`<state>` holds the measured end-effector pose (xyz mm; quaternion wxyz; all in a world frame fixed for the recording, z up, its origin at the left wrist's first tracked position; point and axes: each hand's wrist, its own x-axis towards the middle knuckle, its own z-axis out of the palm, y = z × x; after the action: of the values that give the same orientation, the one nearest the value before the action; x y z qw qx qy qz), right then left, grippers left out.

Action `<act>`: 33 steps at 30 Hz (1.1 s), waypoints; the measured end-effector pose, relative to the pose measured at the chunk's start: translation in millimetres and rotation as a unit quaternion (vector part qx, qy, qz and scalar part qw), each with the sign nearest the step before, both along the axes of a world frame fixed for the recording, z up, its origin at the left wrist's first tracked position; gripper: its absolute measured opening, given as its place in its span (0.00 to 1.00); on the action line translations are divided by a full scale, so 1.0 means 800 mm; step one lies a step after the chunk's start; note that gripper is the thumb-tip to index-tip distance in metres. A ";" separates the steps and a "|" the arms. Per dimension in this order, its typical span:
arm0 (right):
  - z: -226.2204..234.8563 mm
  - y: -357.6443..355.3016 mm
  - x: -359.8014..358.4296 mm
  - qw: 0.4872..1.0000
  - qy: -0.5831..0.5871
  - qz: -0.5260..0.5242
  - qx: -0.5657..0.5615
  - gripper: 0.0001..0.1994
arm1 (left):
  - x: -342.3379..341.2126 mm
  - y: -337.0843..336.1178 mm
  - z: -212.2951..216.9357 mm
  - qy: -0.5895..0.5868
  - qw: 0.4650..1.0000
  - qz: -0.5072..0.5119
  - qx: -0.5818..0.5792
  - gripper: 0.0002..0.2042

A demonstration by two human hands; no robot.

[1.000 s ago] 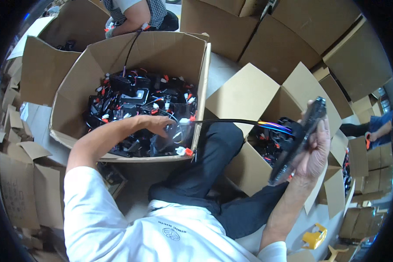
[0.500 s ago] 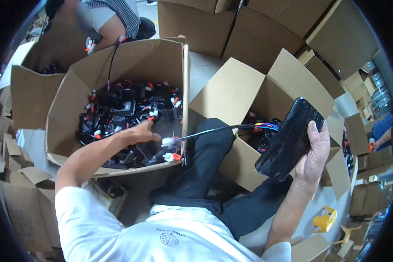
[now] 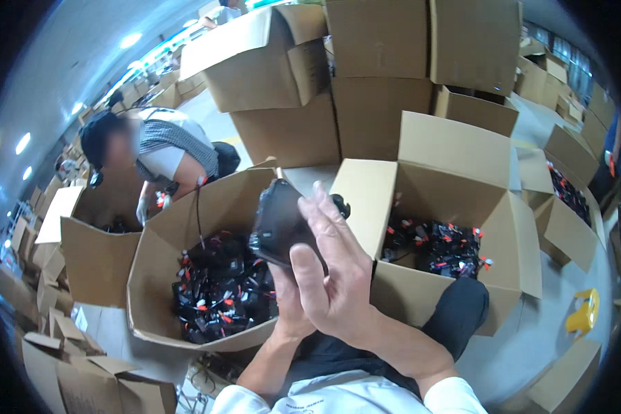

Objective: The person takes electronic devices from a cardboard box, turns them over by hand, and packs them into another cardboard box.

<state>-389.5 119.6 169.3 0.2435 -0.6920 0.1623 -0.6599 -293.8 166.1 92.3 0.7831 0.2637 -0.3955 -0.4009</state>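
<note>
Over the right-hand wall of the left carton (image 3: 231, 203), near the wearer, a flat black unit (image 3: 276, 221) is standing raised in front of the chest. The left hand (image 3: 291, 303) is apparently gripping its near, lower end, most of those fingers being hidden; the right hand (image 3: 341, 272) is spreading open along its right side, thumb apart, seemingly touching rather than clamping. With only one hand seeming to bear the weight, the unit could be slipping out if that grip loosens, dropping onto the pile of wired units (image 3: 221, 297) on the left. A dark loop (image 3: 339, 205), perhaps its cable, is showing beyond the right fingertips and could be snagging on the right carton (image 3: 407, 297). The unit's long axis is apparently running upward and away, its far end leaning slightly right; the right hand is covering part of its outline.
</note>
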 end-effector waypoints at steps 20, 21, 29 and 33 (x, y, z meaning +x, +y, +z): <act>-0.167 -0.418 -0.540 0.825 0.289 0.058 0.482 0.26 | -0.209 -0.525 -0.012 -0.230 0.931 -0.184 0.217 0.25; -0.223 -0.458 -0.606 0.837 0.301 0.019 0.456 0.25 | -0.241 -0.556 -0.080 -0.277 0.900 -0.207 0.265 0.25; -0.578 -0.606 -0.569 0.665 0.691 0.039 0.279 0.13 | -0.284 -0.590 -0.663 -0.234 0.584 -0.318 0.709 0.17; -0.663 -0.580 -0.572 0.693 0.669 0.017 0.269 0.10 | -0.309 -0.563 -0.793 -0.159 0.665 -0.306 0.662 0.22</act>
<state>-847.2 -344.5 -361.0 0.2575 -0.8582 0.4408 0.0534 -541.2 -284.5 -541.7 0.1609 0.6367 -0.2027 -0.7264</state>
